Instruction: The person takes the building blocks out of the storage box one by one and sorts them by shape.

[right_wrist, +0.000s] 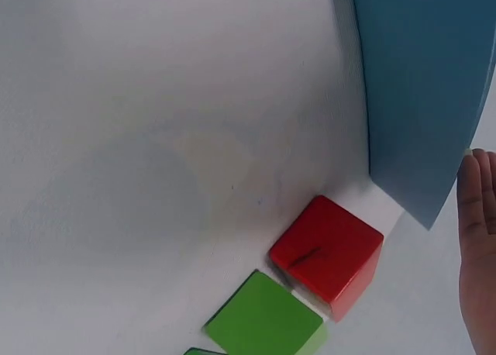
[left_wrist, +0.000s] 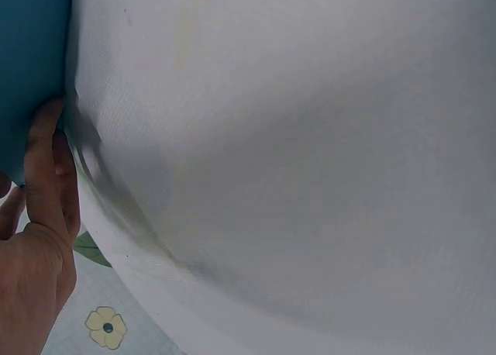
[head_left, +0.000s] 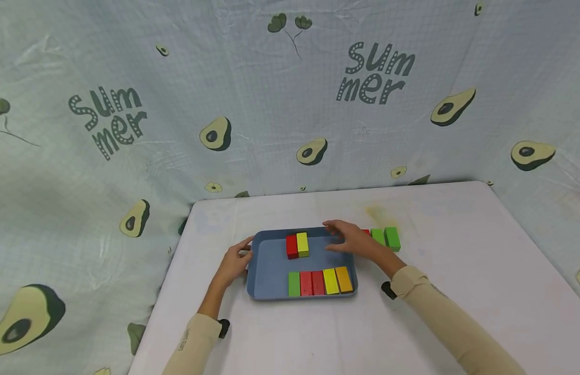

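Observation:
A blue-grey tray (head_left: 270, 265) lies on the table, its outer wall showing in both wrist views. My left hand (head_left: 234, 264) touches the tray's left side with fairly straight fingers (left_wrist: 43, 177). Over the tray's right part is my right hand (head_left: 354, 240), thumb and fingers spread with no block visible between them. Inside, a red block (head_left: 292, 247) and a yellow block (head_left: 302, 245) stand side by side towards the back. Along the front wall runs a row: a green block (head_left: 294, 284), two red blocks (head_left: 312, 283), a yellow block (head_left: 330, 282) and an orange block (head_left: 343, 279).
Right of the tray, a red block (right_wrist: 329, 246) and two green blocks (head_left: 385, 238) sit on the white table (head_left: 299, 338), the red one partly behind my right hand in the head view. A printed cloth (head_left: 257, 104) hangs behind the table.

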A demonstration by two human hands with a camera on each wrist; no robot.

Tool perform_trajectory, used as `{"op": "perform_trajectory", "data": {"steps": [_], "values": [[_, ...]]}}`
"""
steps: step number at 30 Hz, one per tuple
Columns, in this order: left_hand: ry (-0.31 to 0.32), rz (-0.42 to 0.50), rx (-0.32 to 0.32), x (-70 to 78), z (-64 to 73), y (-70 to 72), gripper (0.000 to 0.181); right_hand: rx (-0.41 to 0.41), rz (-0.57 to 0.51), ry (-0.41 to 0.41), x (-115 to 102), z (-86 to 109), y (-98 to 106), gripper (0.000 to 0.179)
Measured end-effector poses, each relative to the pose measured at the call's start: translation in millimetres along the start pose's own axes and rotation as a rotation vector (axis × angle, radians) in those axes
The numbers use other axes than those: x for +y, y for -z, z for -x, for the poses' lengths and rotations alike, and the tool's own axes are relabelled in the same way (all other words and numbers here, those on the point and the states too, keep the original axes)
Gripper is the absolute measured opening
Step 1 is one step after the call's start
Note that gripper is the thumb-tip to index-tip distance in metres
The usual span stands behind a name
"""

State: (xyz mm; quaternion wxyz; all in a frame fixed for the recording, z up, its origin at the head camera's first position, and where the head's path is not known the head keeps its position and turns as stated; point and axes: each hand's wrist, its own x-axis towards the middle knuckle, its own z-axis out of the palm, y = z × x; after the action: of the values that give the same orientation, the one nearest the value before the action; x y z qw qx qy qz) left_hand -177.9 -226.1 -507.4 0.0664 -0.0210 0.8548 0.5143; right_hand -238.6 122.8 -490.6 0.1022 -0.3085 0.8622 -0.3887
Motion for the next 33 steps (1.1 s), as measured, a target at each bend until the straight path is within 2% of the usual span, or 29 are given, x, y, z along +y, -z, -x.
{"op": "perform_trajectory", "data": {"steps": [7, 18, 26, 33], "values": [[0.008, -0.001, 0.005, -0.5, 0.1, 0.5, 0.049, -0.024, -0.026, -0.022, -1, -4.9, -9, 0.068], [0.008, 0.013, 0.006, 4.2, 3.1, 0.1, 0.049, -0.047, 0.027, -0.072, -7, -14.5, -19, 0.069], [0.018, 0.044, 0.018, -0.5, 1.7, -1.9, 0.049, -0.069, 0.061, -0.139, -14, -18.2, -26, 0.071], [0.017, 0.038, 0.024, -1.3, 0.9, -1.7, 0.049, -0.075, 0.047, -0.118, -15, -19.9, -29, 0.072]]}}
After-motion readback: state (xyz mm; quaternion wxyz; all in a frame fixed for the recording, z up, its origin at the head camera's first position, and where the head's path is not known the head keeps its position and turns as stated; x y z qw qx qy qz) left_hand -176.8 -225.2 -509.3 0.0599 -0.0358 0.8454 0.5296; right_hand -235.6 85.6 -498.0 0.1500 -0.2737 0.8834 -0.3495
